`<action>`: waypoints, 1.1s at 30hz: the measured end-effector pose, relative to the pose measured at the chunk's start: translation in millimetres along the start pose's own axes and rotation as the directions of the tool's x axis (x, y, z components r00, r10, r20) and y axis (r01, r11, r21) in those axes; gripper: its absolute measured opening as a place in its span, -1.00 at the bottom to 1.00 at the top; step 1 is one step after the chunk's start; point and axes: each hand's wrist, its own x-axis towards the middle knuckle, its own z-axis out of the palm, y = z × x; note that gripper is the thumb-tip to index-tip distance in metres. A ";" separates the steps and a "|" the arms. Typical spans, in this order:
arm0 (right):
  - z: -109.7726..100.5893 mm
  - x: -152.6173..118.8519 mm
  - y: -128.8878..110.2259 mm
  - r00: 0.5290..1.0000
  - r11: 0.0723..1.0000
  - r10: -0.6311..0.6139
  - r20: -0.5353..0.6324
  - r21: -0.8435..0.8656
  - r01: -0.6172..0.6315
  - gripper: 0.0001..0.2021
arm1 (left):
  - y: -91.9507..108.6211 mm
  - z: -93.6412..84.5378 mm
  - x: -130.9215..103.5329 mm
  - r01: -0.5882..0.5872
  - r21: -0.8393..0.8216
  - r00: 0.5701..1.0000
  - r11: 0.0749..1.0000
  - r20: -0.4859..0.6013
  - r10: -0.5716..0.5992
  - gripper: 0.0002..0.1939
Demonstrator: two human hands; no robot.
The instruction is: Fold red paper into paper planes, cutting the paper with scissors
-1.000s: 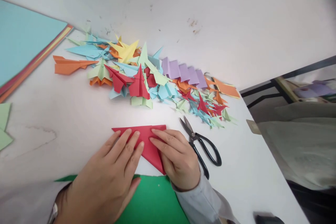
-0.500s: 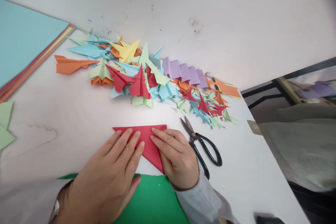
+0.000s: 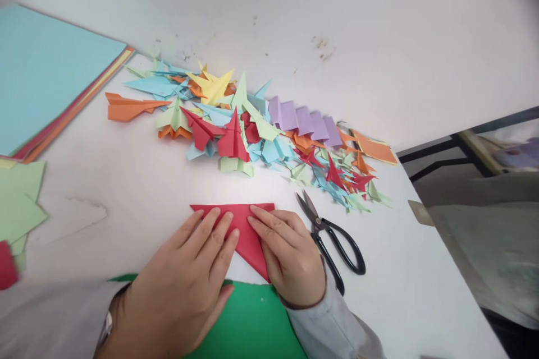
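At the far left of the white table [image 3: 143,190] lies a stack of large paper sheets [image 3: 63,78], light blue on top with red, yellow and orange edges showing beneath; just below it are pale green sheets [image 3: 19,196], and a scrap of red paper [image 3: 7,266] at the picture's edge. An orange paper plane [image 3: 130,107] lies at the left end of a long heap of folded paper planes [image 3: 233,137] in blue, yellow, green, red and orange. Nearer, the left hand [image 3: 185,280] is opened out flat, its fingers slightly apart and their tips laid on the red folded paper [image 3: 248,235] — a triangle, on the table between the two hands. A dark green sheet [image 3: 256,320] lies just below it. The right hand [image 3: 295,261] is half curled, index and middle fingertips on the same paper; whether its thumb pinches from underneath, I cannot tell. Behind, purple pleated paper [image 3: 303,120] rests along the heap. Black-handled scissors [image 3: 319,222] lie just beside the right hand — blades parted — and farther right are orange paper pieces [image 3: 374,147].
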 end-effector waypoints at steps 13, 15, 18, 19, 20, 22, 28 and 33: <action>0.0 -1.1 3.8 0.999 0.999 -0.045 0.004 0.008 0.045 -0.62 | 6.3 -5.5 -8.5 0.105 0.057 0.993 0.993 0.042 -0.107 -0.45; 0.1 -1.6 4.7 0.999 0.999 -0.047 0.011 0.001 0.047 -0.62 | 7.1 -5.5 -9.2 0.113 0.069 0.992 0.991 0.046 -0.116 -0.43; 0.2 -2.1 5.2 0.999 0.999 -0.050 0.011 0.001 0.050 -0.62 | 8.1 -5.5 -9.9 0.125 0.070 0.990 0.990 0.052 -0.128 -0.42; 0.2 -2.2 5.2 0.999 0.999 -0.052 0.012 0.004 0.052 -0.61 | 8.4 -5.5 -10.1 0.130 0.068 0.990 0.989 0.053 -0.134 -0.42; 0.1 -2.2 5.1 0.998 0.999 -0.053 0.013 0.006 0.053 -0.61 | 8.7 -5.5 -10.3 0.135 0.066 0.989 0.989 0.054 -0.138 -0.41; -0.1 -2.2 4.9 0.998 0.998 -0.055 0.019 0.006 0.055 -0.60 | 9.2 -5.6 -10.6 0.142 0.069 0.988 0.987 0.057 -0.146 -0.42; -0.7 -2.0 5.3 0.998 0.998 -0.062 0.031 -0.006 0.062 -0.60 | 10.2 -6.0 -10.9 0.155 0.071 0.985 0.985 0.069 -0.160 -0.42; -0.3 -2.7 6.2 0.997 0.998 -0.068 0.029 -0.013 0.069 -0.60 | 10.4 -5.4 -10.6 0.154 0.074 0.985 0.985 0.072 -0.159 -0.42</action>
